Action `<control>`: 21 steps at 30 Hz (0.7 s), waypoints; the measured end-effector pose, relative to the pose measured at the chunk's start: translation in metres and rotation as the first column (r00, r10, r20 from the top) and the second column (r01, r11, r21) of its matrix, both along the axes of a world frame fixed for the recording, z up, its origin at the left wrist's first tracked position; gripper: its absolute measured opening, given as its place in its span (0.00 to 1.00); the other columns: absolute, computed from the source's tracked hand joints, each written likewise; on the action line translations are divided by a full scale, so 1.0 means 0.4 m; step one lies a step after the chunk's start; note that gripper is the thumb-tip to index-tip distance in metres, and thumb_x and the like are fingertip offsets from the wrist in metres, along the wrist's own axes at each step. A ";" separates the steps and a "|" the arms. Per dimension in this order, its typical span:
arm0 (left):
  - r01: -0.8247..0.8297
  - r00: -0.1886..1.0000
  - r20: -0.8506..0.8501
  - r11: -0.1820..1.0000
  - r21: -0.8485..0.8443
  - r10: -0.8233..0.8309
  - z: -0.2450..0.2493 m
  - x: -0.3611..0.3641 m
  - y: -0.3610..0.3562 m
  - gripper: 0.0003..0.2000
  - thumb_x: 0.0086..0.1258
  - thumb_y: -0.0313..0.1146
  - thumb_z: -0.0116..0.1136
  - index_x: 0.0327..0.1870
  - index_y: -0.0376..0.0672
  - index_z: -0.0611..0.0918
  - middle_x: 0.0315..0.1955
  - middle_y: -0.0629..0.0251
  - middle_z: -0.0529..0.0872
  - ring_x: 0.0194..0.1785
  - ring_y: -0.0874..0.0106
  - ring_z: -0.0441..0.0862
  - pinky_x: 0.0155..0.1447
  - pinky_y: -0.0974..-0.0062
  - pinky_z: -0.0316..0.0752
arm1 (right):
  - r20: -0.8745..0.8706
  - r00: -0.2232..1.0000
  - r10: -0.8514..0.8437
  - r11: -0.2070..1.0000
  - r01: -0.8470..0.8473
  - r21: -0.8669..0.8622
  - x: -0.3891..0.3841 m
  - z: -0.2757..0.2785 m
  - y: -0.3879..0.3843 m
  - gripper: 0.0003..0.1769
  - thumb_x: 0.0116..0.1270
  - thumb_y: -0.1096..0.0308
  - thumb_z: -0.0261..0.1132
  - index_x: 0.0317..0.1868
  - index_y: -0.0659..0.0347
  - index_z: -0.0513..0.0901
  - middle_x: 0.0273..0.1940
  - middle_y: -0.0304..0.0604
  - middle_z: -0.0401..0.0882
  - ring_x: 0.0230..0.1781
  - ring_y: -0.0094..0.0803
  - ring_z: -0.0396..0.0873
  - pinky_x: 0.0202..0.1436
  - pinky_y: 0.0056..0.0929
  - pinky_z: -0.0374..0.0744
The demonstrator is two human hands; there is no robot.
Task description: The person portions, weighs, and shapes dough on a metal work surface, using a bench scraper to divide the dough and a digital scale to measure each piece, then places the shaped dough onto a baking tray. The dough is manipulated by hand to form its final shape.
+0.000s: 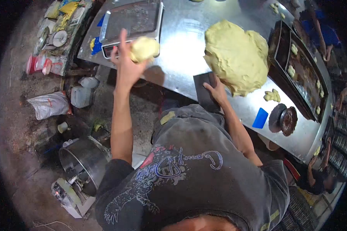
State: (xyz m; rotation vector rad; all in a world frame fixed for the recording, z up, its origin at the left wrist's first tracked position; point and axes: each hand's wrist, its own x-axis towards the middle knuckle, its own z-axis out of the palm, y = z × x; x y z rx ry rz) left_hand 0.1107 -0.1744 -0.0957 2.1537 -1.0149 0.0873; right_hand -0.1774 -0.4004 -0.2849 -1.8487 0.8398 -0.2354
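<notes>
A lump of pale yellow dough (144,49) is in my left hand (128,65), above the front edge of the scale (133,21); one finger points up beside the scale's display. My right hand (216,91) grips a dark, flat scraper (205,90) at the near edge of the metal table (181,54). Right beside that hand lies a large mass of yellow dough (239,56). A small piece of dough (272,95) sits to its lower right.
A blue scraper (260,118) and a dark round tin (288,121) lie near the table's right part. Long dark trays (302,73) hold small dough pieces. A mixing bowl (81,163) stands lower left. Other people's arms (320,34) show at far right.
</notes>
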 end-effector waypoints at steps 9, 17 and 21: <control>-0.075 0.986 -0.130 0.980 0.186 0.100 -0.207 0.489 -0.164 0.51 0.70 0.49 0.65 0.84 0.44 0.43 0.67 0.38 0.77 0.74 0.42 0.69 0.77 0.59 0.63 | 0.111 0.806 -0.582 0.767 0.498 0.404 0.052 0.073 -0.020 0.27 0.69 0.60 0.74 0.61 0.69 0.80 0.52 0.44 0.84 0.48 0.32 0.82 0.53 0.31 0.81; 0.350 0.797 -0.450 0.916 -0.197 -0.401 -0.179 0.107 -0.266 0.17 0.81 0.39 0.56 0.64 0.41 0.80 0.48 0.55 0.90 0.55 0.62 0.88 0.61 0.66 0.78 | 0.132 0.655 -0.744 0.668 0.730 0.143 -0.074 0.124 -0.082 0.37 0.67 0.55 0.74 0.68 0.71 0.74 0.59 0.53 0.83 0.54 0.41 0.83 0.61 0.37 0.79; 0.515 0.510 -0.652 0.806 -0.291 -0.561 -0.223 -0.083 -0.264 0.14 0.82 0.36 0.55 0.59 0.38 0.84 0.46 0.60 0.91 0.50 0.70 0.88 0.59 0.71 0.79 | -0.212 0.804 -0.555 0.824 0.566 -0.011 -0.123 0.089 -0.126 0.35 0.65 0.50 0.74 0.61 0.72 0.81 0.55 0.55 0.86 0.55 0.41 0.83 0.60 0.40 0.78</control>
